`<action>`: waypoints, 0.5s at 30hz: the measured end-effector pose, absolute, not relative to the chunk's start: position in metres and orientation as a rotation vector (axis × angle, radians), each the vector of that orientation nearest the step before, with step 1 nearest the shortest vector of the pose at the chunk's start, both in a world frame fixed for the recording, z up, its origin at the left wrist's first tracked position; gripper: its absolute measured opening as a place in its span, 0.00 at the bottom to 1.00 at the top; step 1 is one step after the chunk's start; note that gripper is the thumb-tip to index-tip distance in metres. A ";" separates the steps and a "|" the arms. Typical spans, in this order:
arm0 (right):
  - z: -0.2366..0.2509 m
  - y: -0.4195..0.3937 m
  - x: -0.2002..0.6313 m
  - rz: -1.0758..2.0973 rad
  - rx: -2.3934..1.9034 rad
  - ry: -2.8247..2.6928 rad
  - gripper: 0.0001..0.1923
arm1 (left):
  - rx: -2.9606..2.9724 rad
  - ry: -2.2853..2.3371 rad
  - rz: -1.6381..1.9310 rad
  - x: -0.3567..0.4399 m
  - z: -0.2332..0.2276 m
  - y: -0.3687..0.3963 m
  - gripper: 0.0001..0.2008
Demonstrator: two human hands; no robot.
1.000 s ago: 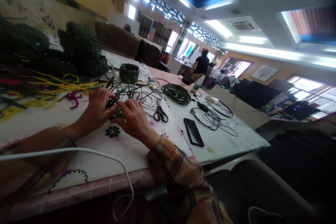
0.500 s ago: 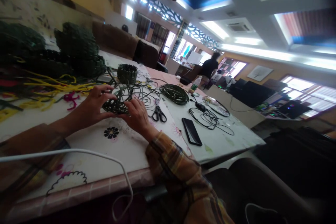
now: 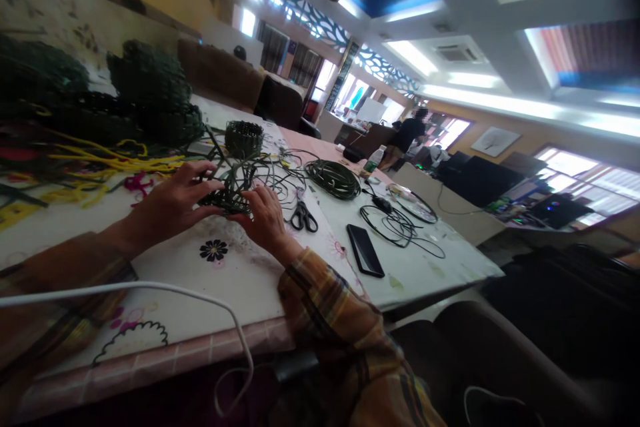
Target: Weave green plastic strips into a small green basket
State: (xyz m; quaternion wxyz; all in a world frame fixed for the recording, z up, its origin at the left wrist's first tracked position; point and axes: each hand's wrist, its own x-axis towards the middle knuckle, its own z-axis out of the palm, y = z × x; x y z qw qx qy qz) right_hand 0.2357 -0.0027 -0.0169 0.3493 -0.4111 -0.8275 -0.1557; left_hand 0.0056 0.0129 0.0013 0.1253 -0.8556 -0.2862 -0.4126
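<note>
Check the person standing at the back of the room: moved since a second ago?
Yes. The person has walked rightward, away from the bright window panels they stood beside, toward the framed picture.

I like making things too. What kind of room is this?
Probably a craft workshop: both hands hold a half-woven green piece, with a finished little basket, scissors and coiled cord on the table.

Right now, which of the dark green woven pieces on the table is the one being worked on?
The flat, unfinished woven piece with loose strands, held between the left hand and right hand. The small finished basket stands untouched behind it.
</note>
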 end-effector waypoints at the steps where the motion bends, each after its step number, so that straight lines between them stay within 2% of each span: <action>1: -0.017 -0.002 0.236 -0.396 -1.071 -2.145 0.23 | -2.504 -0.841 -1.210 0.006 0.001 0.013 0.19; 6: -0.020 0.000 0.235 -0.407 -1.090 -2.130 0.25 | -2.515 -0.897 -1.360 0.013 0.001 0.008 0.12; 10: -0.019 0.000 0.236 -0.407 -1.090 -2.147 0.23 | -2.498 -0.925 -1.342 0.017 0.000 0.004 0.11; 12: -0.017 0.000 0.237 -0.397 -1.083 -2.155 0.22 | -2.454 -0.933 -1.365 0.017 -0.001 0.004 0.15; 15: -0.015 0.001 0.239 -0.388 -1.070 -2.153 0.21 | -2.393 -0.967 -1.488 0.014 -0.003 0.009 0.27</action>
